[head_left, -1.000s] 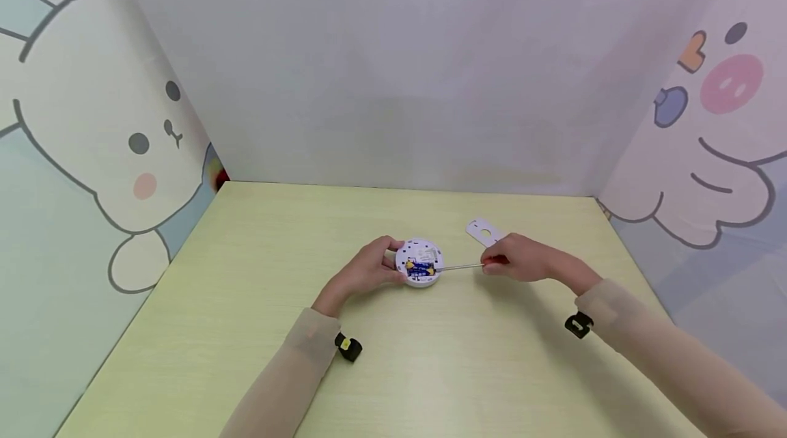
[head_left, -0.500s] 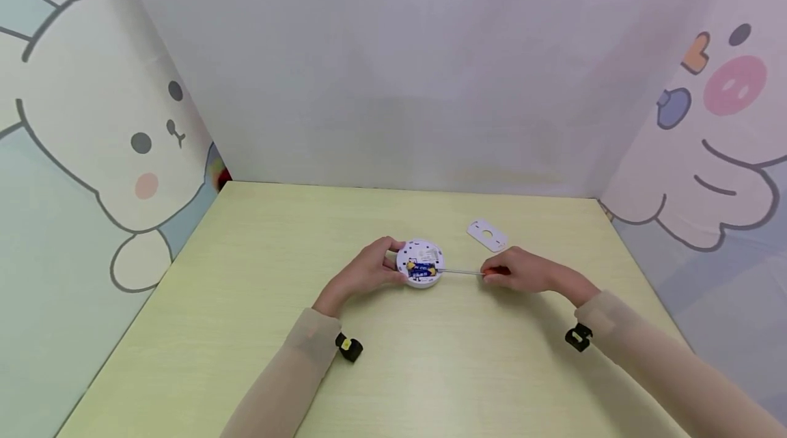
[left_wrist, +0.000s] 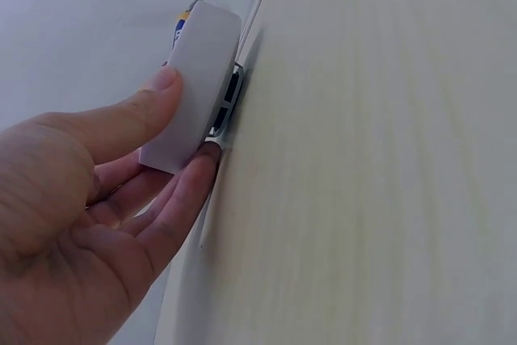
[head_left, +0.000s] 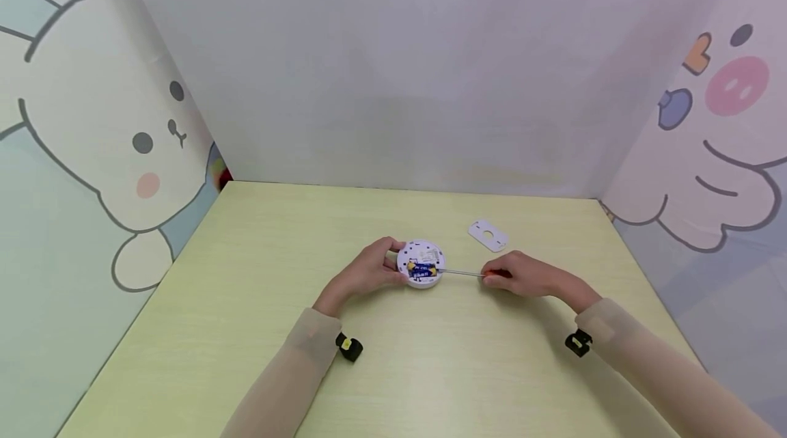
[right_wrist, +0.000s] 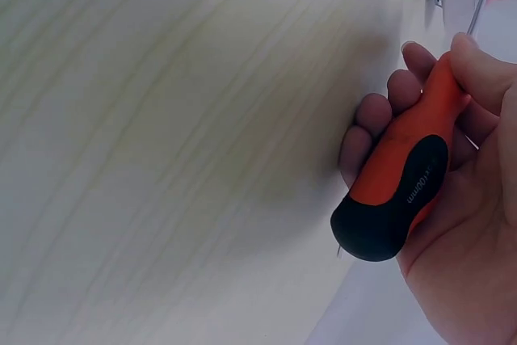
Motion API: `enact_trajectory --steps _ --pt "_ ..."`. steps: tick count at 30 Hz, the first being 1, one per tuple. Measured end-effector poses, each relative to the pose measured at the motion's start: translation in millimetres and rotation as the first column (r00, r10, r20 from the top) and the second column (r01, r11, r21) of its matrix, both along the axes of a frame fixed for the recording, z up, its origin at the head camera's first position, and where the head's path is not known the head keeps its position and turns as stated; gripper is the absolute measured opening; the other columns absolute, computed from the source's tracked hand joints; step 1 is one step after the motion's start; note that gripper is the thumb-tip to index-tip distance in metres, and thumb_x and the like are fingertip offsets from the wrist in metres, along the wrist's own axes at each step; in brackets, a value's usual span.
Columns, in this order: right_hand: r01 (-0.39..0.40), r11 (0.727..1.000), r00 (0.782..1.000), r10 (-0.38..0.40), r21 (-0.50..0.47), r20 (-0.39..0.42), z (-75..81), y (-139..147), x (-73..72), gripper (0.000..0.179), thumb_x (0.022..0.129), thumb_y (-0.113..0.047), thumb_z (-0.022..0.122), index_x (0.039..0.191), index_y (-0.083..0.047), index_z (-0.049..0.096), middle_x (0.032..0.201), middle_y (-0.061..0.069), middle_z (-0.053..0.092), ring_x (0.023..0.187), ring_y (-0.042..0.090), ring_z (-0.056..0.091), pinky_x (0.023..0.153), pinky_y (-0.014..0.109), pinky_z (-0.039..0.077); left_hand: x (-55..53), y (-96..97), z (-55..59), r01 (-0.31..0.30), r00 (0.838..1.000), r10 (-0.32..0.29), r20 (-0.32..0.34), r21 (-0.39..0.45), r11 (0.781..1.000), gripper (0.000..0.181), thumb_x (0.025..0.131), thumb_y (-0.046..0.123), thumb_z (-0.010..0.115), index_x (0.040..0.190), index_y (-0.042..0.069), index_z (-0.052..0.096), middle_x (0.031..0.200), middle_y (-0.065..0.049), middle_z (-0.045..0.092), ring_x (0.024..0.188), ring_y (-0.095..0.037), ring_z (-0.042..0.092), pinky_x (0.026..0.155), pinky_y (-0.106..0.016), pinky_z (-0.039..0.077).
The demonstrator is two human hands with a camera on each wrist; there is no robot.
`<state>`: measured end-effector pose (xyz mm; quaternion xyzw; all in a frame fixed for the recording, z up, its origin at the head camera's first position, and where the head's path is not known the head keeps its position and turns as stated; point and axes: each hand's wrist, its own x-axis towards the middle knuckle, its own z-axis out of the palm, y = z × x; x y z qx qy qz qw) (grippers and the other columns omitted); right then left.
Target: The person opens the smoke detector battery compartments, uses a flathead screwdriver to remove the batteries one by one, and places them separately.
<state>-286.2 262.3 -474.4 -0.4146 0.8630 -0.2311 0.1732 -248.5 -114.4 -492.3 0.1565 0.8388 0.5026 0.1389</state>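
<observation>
My left hand (head_left: 367,267) grips the rim of a round white smoke detector (head_left: 420,248), thumb on the near side and fingers around the far side. Its back faces up, and a blue battery (head_left: 423,270) with yellow ends shows in it. In the left wrist view the smoke detector (left_wrist: 194,86) tilts over the table, a dark slotted part beneath it. My right hand (head_left: 519,274) holds a screwdriver by its orange-and-black handle (right_wrist: 404,167), fingers wrapped around it. The thin metal shaft (head_left: 462,273) points left, its tip right at the battery's right end.
A flat white plate (head_left: 499,241) with a central hole lies behind my right hand. The pale wood-look table (head_left: 295,233) ends at a grey back wall (head_left: 393,83), with cartoon-printed cloth (head_left: 92,117) at the sides. Black camera mounts (head_left: 350,348) sit on both wrists.
My right hand has moved slightly toward me with the screwdriver, bringing the whole white plate into view. The screwdriver's tip stays at the battery's end; my left hand holds nearly still.
</observation>
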Motion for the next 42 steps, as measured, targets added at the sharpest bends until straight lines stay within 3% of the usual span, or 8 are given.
enact_trajectory --steps 9,24,35,42 --pt "0.001 1.000 1.000 -0.001 -0.011 0.011 -4.1 1.2 -2.2 0.020 0.111 -0.033 0.058 0.105 -0.021 0.073 0.080 -0.015 0.054 0.071 0.001 0.047 0.067 0.023 0.041 1.5 0.7 0.9 -0.012 1.000 0.012 0.004 0.001 1.000 0.061 0.091 0.012 0.086 0.142 0.006 0.054 0.148 -0.010 0.058 0.108 -0.016 0.070 0.092 -0.031 0.060" --pt "-0.023 0.999 1.000 0.022 -0.030 -0.011 -5.0 1.6 0.0 0.016 0.111 -0.027 0.058 0.105 -0.022 0.072 0.083 -0.013 0.060 0.071 0.000 0.049 0.067 0.023 0.044 3.4 0.9 2.1 -0.021 1.000 0.021 -0.003 -0.019 1.000 0.061 0.091 0.014 0.086 0.144 0.008 0.055 0.145 -0.009 0.060 0.109 -0.018 0.069 0.093 -0.032 0.060" --pt "-0.009 0.998 1.000 0.008 -0.062 -0.014 -4.8 2.7 4.5 0.018 0.112 -0.026 0.058 0.104 -0.019 0.072 0.084 -0.007 0.063 0.072 0.000 0.050 0.067 0.023 0.043 2.3 0.6 0.4 -0.016 1.000 0.016 -0.004 -0.027 1.000 0.063 0.092 0.015 0.086 0.146 0.009 0.054 0.145 -0.008 0.060 0.109 -0.016 0.069 0.094 -0.032 0.059" --pt "0.017 0.999 1.000 -0.017 -0.030 -0.013 -5.7 4.3 5.0 0.018 0.112 -0.031 0.058 0.103 -0.022 0.071 0.084 -0.010 0.062 0.073 0.001 0.050 0.069 0.023 0.044 2.4 0.9 0.1 -0.020 1.000 0.020 0.000 -0.023 1.000 0.063 0.092 0.014 0.086 0.146 0.008 0.054 0.143 -0.008 0.061 0.109 -0.017 0.069 0.093 -0.031 0.060"
